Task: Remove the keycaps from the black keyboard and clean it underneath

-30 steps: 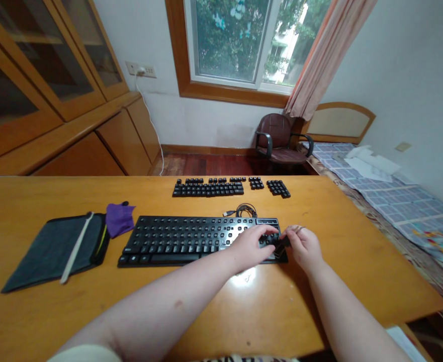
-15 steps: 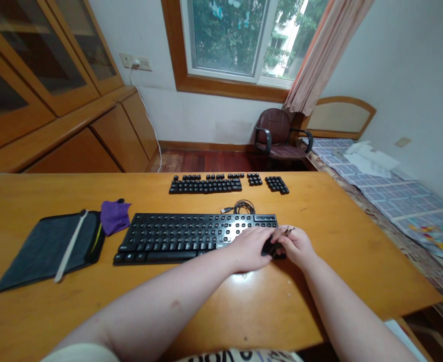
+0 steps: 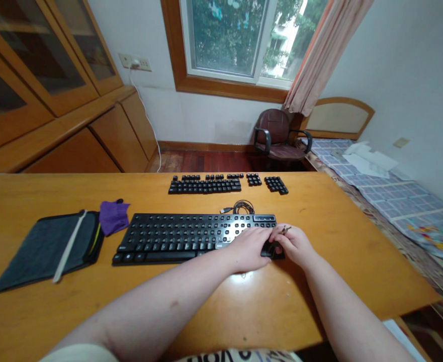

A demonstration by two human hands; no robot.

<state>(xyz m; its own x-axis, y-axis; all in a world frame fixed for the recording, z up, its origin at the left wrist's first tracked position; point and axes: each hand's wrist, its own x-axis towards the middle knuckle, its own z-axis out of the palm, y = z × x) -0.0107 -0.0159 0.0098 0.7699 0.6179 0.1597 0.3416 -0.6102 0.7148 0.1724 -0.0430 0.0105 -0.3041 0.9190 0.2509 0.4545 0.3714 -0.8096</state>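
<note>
A black keyboard [image 3: 176, 236] lies on the wooden table [image 3: 48, 311], most of its keys stripped off. My left hand [image 3: 248, 247] rests flat on its right end, fingers stretched over the number pad. My right hand [image 3: 294, 244] is curled at the keyboard's right corner, pinching a small thin tool whose tip shows above the fingers. What lies under the fingertips is hidden. The removed keycaps [image 3: 206, 185] are laid out in rows farther back.
A dark grey pouch [image 3: 48, 249] with a pale stick across it and a purple cloth [image 3: 112, 216] lie left of the keyboard. A coiled cable [image 3: 242, 206] sits behind it. Beyond the table stand a brown armchair [image 3: 277, 136], wooden cabinets [image 3: 55, 75] and a bed [image 3: 394, 191].
Both hands have drawn together at the keyboard's right corner. The dark piece seen in my right hand a second ago is now hidden between the hands. The view shifted slightly.
</note>
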